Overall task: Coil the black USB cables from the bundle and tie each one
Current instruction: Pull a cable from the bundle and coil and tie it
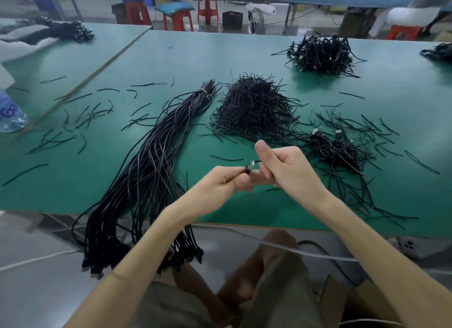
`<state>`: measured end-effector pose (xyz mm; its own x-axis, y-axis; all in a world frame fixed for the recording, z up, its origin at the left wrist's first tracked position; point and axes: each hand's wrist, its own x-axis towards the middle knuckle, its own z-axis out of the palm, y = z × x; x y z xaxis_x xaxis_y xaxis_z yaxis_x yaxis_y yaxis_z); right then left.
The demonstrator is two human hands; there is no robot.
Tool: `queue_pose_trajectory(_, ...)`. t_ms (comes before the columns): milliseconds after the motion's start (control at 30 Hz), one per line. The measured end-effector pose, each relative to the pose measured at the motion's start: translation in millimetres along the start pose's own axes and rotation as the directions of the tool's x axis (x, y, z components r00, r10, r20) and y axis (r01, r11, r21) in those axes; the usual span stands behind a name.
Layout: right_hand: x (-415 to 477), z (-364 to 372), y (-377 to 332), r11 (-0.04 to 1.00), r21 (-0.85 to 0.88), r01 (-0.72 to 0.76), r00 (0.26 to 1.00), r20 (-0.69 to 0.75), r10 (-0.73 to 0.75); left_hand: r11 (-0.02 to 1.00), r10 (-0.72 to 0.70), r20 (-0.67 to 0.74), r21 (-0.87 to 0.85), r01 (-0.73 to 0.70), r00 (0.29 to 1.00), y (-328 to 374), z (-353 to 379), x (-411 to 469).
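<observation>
From the head view, few containers show. A plastic water bottle (11, 112) stands at the left edge of the green surface (171, 58). An open cardboard box (342, 300) sits on the floor by the person's right knee, and its contents cannot be made out.

The bundle (151, 161) of black USB cables lies left of centre, bound near its far end, with its near ends hanging over the front edge. A heap of black ties (254, 107) lies just beside it, and coiled cables (337, 149) lie to the right.

Both hands are raised above the front edge, close together. The left hand (220, 183) has curled fingers pinching the plug end of one cable (249, 167). The right hand (286, 166) has its thumb up and its fingers curled round the same cable.
</observation>
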<state>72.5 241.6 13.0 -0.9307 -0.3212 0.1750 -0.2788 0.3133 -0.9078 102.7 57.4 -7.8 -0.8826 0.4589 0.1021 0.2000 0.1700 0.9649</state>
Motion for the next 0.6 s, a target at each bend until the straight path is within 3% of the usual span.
queue_pose_trajectory(133, -8.5, 11.8, -8.6, 0.978, -0.174, 0.117, 0.988, -0.075, -0.131, 0.979, -0.063, -0.245, -0.203, 0.013, 0.967, -4.5, 12.3, 3.5)
queue_pose_trajectory(200, -13.1, 16.6, -8.7, 0.966, -0.213, 0.149, 0.981, -0.088, -0.171, 0.902, -0.107, -0.286, -0.431, -0.028, 0.952, -2.7, 14.4, 7.9)
queue_pose_trajectory(267, -18.3, 25.0, -4.8, 0.959, -0.234, 0.162, 0.980, -0.078, -0.184, 0.649, -0.188, -0.253, -0.758, -0.073, 0.949, 4.3, 9.2, 13.7)
queue_pose_trajectory(333, -23.7, 35.1, 3.2, 0.953, -0.254, 0.165, 0.985, -0.015, -0.175, 0.279, -0.209, -0.237, -0.944, -0.175, 0.949, 11.6, -5.8, 14.2)
queue_pose_trajectory(367, -25.1, 38.1, 8.4, 0.952, -0.262, 0.156, 0.987, 0.014, -0.158, 0.161, -0.202, -0.245, -0.963, -0.215, 0.948, 14.2, -13.9, 12.9)
queue_pose_trajectory(400, -24.1, 37.6, 14.0, 0.949, -0.283, 0.140, 0.990, 0.024, -0.139, 0.139, -0.177, -0.257, -0.962, -0.234, 0.950, 17.6, -20.9, 9.4)
queue_pose_trajectory(433, -21.0, 33.8, 19.2, 0.943, -0.313, 0.116, 0.993, 0.012, -0.118, 0.212, -0.150, -0.271, -0.948, -0.237, 0.951, 20.1, -27.0, 5.1)
queue_pose_trajectory(467, -15.3, 27.7, 23.6, 0.938, -0.337, 0.085, 0.995, -0.018, -0.097, 0.395, -0.121, -0.296, -0.890, -0.228, 0.947, 21.2, -32.5, -0.7)
queue_pose_trajectory(533, -1.2, 12.9, 29.3, 0.937, -0.349, 0.018, 0.993, -0.106, -0.059, 0.834, -0.021, -0.283, -0.534, -0.139, 0.959, 23.5, -38.0, -12.9)
queue_pose_trajectory(567, 6.1, 6.8, 30.2, 0.935, -0.354, -0.005, 0.987, -0.154, -0.053, 0.945, 0.023, -0.202, -0.314, -0.087, 0.979, 22.4, -37.1, -15.6)
queue_pose_trajectory(600, 12.8, 4.1, 29.4, 0.931, -0.363, -0.018, 0.979, -0.194, -0.056, 0.990, 0.037, -0.083, -0.133, -0.047, 0.996, 20.2, -33.2, -16.2)
